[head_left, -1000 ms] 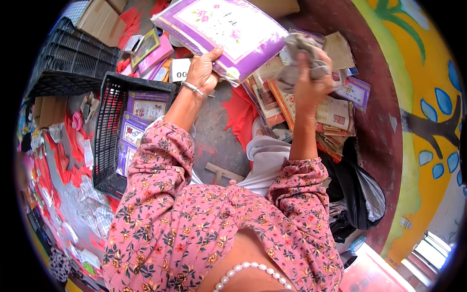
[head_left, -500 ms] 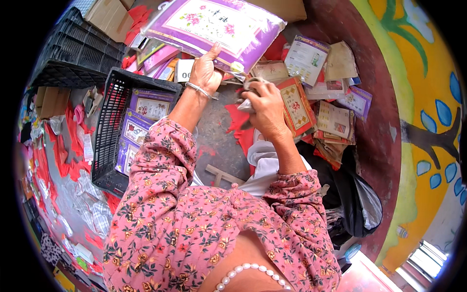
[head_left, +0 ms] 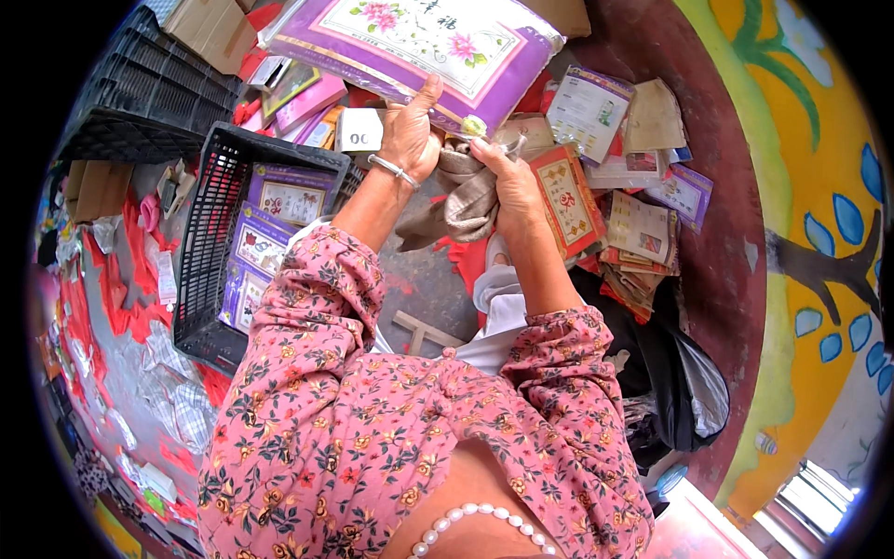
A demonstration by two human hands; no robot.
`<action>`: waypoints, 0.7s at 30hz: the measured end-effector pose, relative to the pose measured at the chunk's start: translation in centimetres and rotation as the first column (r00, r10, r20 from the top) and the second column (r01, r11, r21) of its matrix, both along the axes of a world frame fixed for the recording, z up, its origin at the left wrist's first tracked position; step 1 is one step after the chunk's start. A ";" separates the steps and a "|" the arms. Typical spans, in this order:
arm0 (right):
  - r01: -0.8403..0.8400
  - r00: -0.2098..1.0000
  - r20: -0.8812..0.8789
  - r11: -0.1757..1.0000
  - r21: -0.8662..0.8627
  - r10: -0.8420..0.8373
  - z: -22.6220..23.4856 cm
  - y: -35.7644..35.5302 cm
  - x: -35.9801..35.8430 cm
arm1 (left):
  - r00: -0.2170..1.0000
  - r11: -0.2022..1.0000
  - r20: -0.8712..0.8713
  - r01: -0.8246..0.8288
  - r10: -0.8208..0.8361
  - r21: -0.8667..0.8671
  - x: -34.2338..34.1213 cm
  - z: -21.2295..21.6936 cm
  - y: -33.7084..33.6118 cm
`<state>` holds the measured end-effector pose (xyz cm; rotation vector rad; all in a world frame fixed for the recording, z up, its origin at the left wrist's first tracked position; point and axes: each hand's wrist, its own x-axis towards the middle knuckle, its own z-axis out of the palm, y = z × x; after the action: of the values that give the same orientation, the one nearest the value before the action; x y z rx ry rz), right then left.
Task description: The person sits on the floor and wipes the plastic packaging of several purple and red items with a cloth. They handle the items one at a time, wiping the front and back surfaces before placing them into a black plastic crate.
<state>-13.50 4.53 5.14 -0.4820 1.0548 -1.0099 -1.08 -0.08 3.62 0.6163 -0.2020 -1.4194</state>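
Observation:
A large flat purple package (head_left: 326, 37) in clear plastic, with pink flowers on its white panel, is held up in front of me. My left hand (head_left: 408, 140) grips its near edge, thumb on top and the other fingers out of sight beneath. At the package's near right corner is my right hand (head_left: 518, 191), closed on a crumpled grey-brown cloth (head_left: 470, 200). Its thumb lies against the corner, and the cloth hangs down between my hands.
A black plastic crate (head_left: 207, 233) at left holds several purple packages (head_left: 261, 247). Stacked black crates (head_left: 149, 93) stand beyond it. To the right lie piled flat packets, a red one (head_left: 563, 200) among them, before a painted wall (head_left: 792, 307). A small wooden piece (head_left: 424, 331) lies below my hands.
The package has risen slightly and shifted a little right. My right hand has turned at its corner, and the cloth, bunched up before, now hangs loose toward the left.

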 end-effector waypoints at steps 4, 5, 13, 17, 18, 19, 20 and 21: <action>0.065 0.990 0.122 0.998 0.003 -0.065 0.3 0.3 0.0 | 1.000 1.000 0.000 0.018 -0.018 0.005 -0.1 -0.4 -0.2; 0.076 0.990 0.118 0.997 -0.028 -0.072 0.2 0.5 0.1 | 0.999 0.999 -0.012 0.033 -0.033 0.011 -0.2 -0.3 -0.2; 0.003 0.985 -0.161 0.924 -0.382 -0.070 0.0 0.0 -1.2 | 0.971 0.974 -0.093 0.225 -0.221 0.036 -0.2 -0.5 0.2; -0.099 0.939 -0.337 0.882 -0.460 -0.071 0.7 -0.3 -2.3 | 0.940 0.941 -0.096 0.333 -0.326 0.062 -0.1 -0.2 0.3; -0.145 0.906 -0.419 0.886 -0.440 -0.059 1.0 -0.3 -2.6 | 0.936 0.935 -0.080 0.349 -0.344 0.061 -0.3 0.0 0.4; -0.194 0.869 -0.493 0.889 -0.416 -0.041 1.3 -0.3 -2.8 | 0.933 0.932 -0.061 0.358 -0.355 0.061 -0.1 0.3 0.4; -0.241 0.825 -0.564 0.890 -0.387 -0.022 1.6 -0.4 -3.0 | 0.939 0.936 -0.012 0.343 -0.343 0.074 0.1 -0.7 0.0; -0.246 0.818 -0.575 0.906 -0.345 0.003 1.7 -0.4 -3.3 | 0.948 0.946 0.022 0.317 -0.319 0.072 0.1 -0.8 0.0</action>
<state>-16.80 4.11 6.87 -1.2429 1.3132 -0.9889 -0.99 -0.08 2.80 0.6848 -0.2911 -1.7340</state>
